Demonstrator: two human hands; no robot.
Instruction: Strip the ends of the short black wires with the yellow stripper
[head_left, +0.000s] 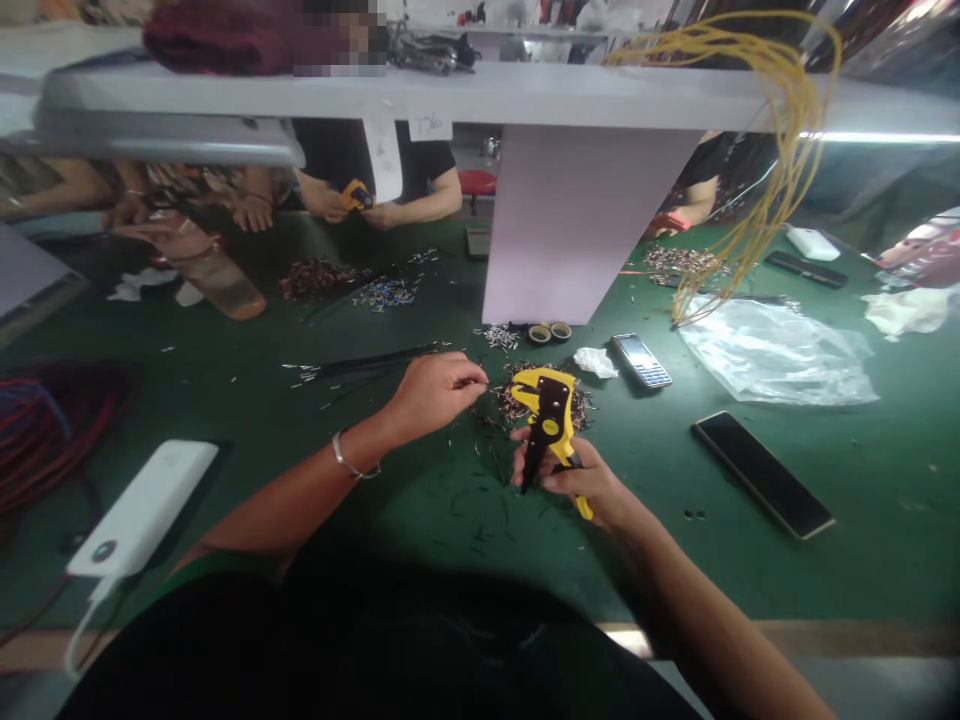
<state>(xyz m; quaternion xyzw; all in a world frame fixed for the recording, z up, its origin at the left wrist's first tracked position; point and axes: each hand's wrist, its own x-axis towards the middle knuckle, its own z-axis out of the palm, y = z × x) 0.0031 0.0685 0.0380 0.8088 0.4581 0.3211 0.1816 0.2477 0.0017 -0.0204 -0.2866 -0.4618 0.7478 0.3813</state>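
Observation:
My right hand (592, 482) is wrapped around the handles of a yellow and black wire stripper (553, 425), whose jaws point up and to the left. Just left of those jaws, my left hand (435, 392) pinches its thumb and finger together on a thin dark wire (486, 381), mostly hidden by the fingers. Behind the stripper lies a pile of short wire pieces with coppery ends (582, 405), partly covered by the tool. A bundle of black wires (360, 364) with pale ends stretches behind my left hand. Small dark scraps (491, 465) are scattered below the hands.
A raised shelf (540, 98) on a pale panel (577, 220) crosses the green table. Two tape rolls (550, 333), a keypad phone (641, 361), a smartphone (761, 474), a plastic bag (780, 355), hanging yellow wires (799, 170) and a white power bank (146, 508) surround me. Other people's hands work opposite.

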